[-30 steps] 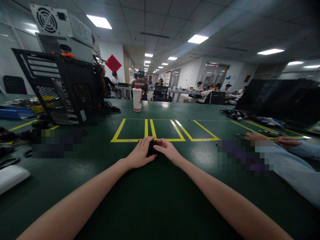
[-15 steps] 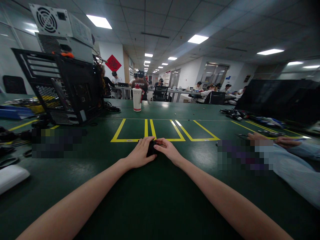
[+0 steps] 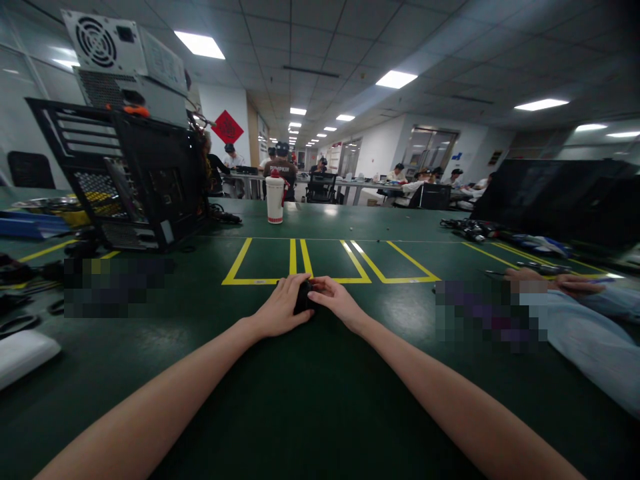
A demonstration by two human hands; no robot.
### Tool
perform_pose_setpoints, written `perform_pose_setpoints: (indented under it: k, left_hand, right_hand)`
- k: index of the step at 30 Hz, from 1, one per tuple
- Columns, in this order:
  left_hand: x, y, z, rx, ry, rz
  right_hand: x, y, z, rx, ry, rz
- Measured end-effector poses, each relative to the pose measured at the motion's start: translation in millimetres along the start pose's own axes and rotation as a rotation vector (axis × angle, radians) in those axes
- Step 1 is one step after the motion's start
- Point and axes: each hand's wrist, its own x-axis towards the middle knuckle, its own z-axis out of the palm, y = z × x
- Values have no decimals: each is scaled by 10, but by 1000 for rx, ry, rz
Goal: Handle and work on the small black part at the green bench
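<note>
A small black object [image 3: 303,298] sits between my hands on the green table [image 3: 310,400], just in front of the yellow tape marks; its kind I cannot make out. My left hand [image 3: 283,305] is wrapped round its left side, thumb along the near edge. On the other side my right hand [image 3: 334,299] has its fingers closed against the object's right and upper part. Much of the object is hidden by my fingers.
An open black computer case [image 3: 145,173] carries power supplies [image 3: 115,47] on the left. A white cup [image 3: 275,199] stands further back. At the right, a co-worker's sleeve [image 3: 585,333] and hands lie near cables [image 3: 467,229]. A white object [image 3: 25,357] is at the left edge.
My hands and the black object stay almost exactly where they were. The co-worker's nearer hand at the right has shifted slightly to the right.
</note>
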Motion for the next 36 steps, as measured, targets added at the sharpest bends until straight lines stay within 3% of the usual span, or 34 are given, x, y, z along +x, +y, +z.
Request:
perform_pose_setpoints:
  k: [6,15,21,36]
  left_hand:
    - [0,-6,16,9,15,15]
    - [-4,4,1,4,2,11]
    - [-1,7,-5,-6,-11,-8]
    - [2,-13,19,16,14,17]
  right_hand:
    - [1,4,-13,68,-62,-38]
    - [-6,-27,2,32,7,-19]
    - [-14,-7,3,26,-41,-30]
    - [3,13,10,36,-16,-19]
